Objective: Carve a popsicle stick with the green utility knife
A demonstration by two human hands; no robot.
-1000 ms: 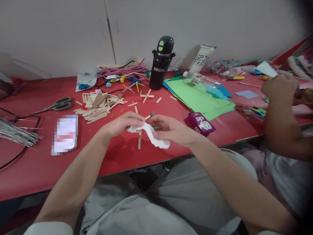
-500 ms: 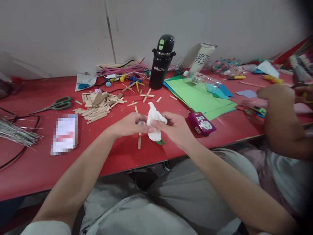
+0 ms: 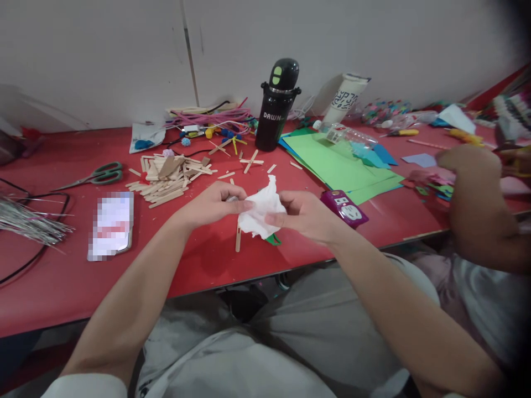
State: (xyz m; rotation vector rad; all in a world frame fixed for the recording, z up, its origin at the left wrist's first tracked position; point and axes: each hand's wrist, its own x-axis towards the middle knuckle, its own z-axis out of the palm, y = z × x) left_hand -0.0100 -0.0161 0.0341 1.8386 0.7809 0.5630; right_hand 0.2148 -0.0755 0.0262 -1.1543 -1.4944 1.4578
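A crumpled white tissue is held up over the near part of the red table. My left hand pinches its left edge between thumb and fingers. On the other side, my right hand grips the tissue with the thumb across its front. Under the tissue, a wooden stick and a small green piece lie partly covered. Some of the fingertips are hidden behind the tissue.
Wooden sticks lie heaped at the left, near scissors and a phone. A black bottle stands behind green paper. A purple power adapter sits by my right hand. Another person's arm reaches in at right.
The tissue has been spread wider and flatter between my hands. My right hand has shifted slightly right, and the view has turned a little.
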